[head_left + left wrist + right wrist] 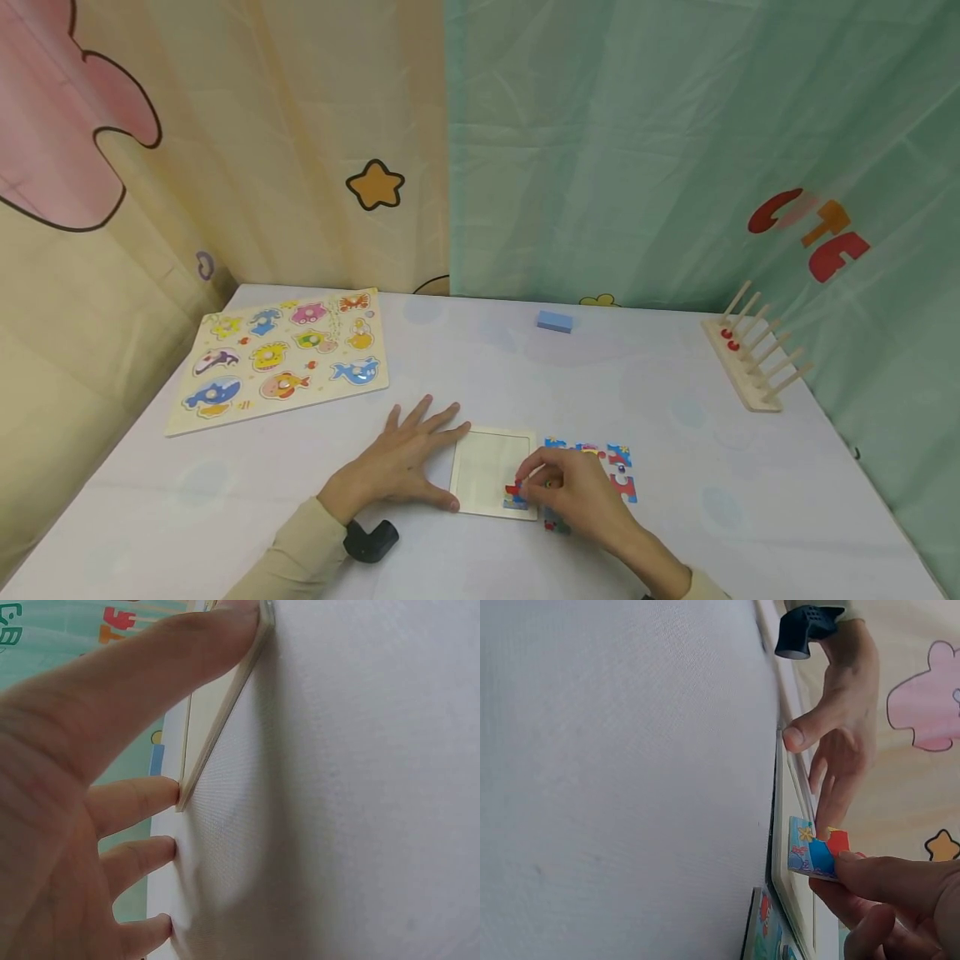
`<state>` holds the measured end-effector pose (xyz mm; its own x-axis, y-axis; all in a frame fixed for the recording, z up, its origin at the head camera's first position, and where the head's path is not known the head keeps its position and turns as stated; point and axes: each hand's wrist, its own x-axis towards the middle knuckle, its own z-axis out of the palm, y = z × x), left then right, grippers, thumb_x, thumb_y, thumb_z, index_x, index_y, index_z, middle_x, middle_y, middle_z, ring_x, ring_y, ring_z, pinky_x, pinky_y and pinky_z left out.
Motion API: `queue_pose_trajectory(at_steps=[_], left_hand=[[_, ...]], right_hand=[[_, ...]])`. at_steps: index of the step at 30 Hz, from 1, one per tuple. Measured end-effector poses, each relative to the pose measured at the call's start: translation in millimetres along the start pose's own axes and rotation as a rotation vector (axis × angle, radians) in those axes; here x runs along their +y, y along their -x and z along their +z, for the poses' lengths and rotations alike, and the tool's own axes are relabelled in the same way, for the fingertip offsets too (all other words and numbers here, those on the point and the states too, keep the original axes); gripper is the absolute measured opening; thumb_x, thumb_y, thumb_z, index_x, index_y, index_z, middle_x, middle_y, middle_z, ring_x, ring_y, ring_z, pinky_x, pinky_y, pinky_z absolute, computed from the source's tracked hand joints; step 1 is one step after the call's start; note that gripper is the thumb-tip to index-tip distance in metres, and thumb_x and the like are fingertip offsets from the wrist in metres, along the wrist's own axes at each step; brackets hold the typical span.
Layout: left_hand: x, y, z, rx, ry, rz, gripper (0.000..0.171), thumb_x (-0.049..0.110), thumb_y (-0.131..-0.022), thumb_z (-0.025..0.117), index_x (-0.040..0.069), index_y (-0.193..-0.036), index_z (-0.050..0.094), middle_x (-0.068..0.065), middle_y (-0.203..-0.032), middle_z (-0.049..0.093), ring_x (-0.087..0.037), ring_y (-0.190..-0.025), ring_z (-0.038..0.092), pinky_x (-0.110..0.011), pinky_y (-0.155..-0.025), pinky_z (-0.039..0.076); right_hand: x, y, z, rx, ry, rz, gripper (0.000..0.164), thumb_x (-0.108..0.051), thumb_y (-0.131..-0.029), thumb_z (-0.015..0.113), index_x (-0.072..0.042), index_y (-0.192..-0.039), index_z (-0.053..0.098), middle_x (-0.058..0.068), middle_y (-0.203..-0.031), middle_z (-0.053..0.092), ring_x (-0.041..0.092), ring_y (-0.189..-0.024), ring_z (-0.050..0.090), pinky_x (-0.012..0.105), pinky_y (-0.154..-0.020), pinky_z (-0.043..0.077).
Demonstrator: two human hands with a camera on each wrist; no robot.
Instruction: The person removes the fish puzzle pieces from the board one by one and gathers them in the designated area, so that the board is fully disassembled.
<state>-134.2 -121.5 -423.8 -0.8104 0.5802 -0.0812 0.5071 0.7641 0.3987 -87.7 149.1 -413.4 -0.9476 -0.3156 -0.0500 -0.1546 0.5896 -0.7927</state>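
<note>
A jigsaw piece (814,849) in blue, red and yellow is pinched between the thumb and fingers of my right hand (581,492). That hand holds it over the lower right corner of a pale wooden puzzle frame (483,471). Spread wide, my left hand (405,462) touches the frame's left side, with the thumb (217,637) at the near corner and the index finger at the far one. More colourful jigsaw pieces (619,455) lie right of the frame, partly hidden under my right hand.
A wooden board with sea-animal pieces (277,358) lies at the back left. A blue block (555,322) sits at the back of the white table (480,367). At the right stands a wooden peg rack (750,367) with red beads. Curtains hang behind and along both sides.
</note>
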Motion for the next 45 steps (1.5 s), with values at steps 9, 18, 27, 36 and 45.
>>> queue_pose_trajectory(at_steps=[9, 18, 27, 36, 45], left_hand=[[0.3, -0.9, 0.5, -0.009, 0.016, 0.003, 0.099, 0.061, -0.064, 0.083, 0.019, -0.147, 0.049, -0.008, -0.159, 0.030, -0.044, -0.147, 0.013, -0.076, -0.107, 0.009], [0.7, 0.1, -0.3, -0.010, 0.013, 0.011, 0.099, 0.062, -0.064, 0.082, 0.018, -0.147, 0.048, -0.009, -0.159, 0.030, -0.045, -0.147, 0.013, -0.076, -0.107, 0.009], [-0.2, 1.4, -0.4, -0.009, 0.020, 0.013, 0.100, 0.062, -0.064, 0.082, 0.018, -0.147, 0.048, -0.009, -0.160, 0.029, -0.045, -0.147, 0.012, -0.077, -0.106, 0.008], [-0.2, 0.7, -0.6, -0.010, 0.020, 0.011, 0.100, 0.062, -0.065, 0.082, 0.017, -0.147, 0.048, -0.009, -0.160, 0.029, -0.045, -0.147, 0.012, -0.077, -0.106, 0.008], [1.3, 0.9, -0.3, -0.009, 0.017, 0.008, 0.099, 0.062, -0.064, 0.082, 0.018, -0.147, 0.048, -0.009, -0.160, 0.029, -0.044, -0.147, 0.012, -0.076, -0.107, 0.008]], right_hand=[[9, 9, -20, -0.006, -0.114, 0.073, 0.009, -0.021, -0.082, 0.079, -0.019, -0.089, 0.075, -0.007, -0.074, 0.072, 0.013, -0.069, 0.063, 0.023, -0.061, 0.049], [34, 35, -50, 0.015, -0.060, 0.226, 0.011, -0.014, -0.080, 0.076, -0.017, -0.090, 0.077, -0.005, -0.071, 0.071, 0.009, -0.074, 0.058, 0.020, -0.064, 0.045], [56, 58, -74, 0.025, -0.066, 0.344, 0.023, -0.030, -0.083, 0.077, -0.016, -0.102, 0.078, -0.005, -0.092, 0.076, 0.009, -0.089, 0.066, 0.021, -0.075, 0.049], [62, 63, -77, 0.101, 0.063, 0.414, 0.025, -0.029, -0.076, 0.083, -0.015, -0.097, 0.078, -0.004, -0.090, 0.074, 0.008, -0.080, 0.064, 0.021, -0.069, 0.050], [56, 61, -72, 0.138, 0.220, 0.422, 0.013, -0.026, -0.075, 0.084, -0.018, -0.082, 0.078, -0.008, -0.076, 0.071, 0.009, -0.076, 0.055, 0.022, -0.062, 0.045]])
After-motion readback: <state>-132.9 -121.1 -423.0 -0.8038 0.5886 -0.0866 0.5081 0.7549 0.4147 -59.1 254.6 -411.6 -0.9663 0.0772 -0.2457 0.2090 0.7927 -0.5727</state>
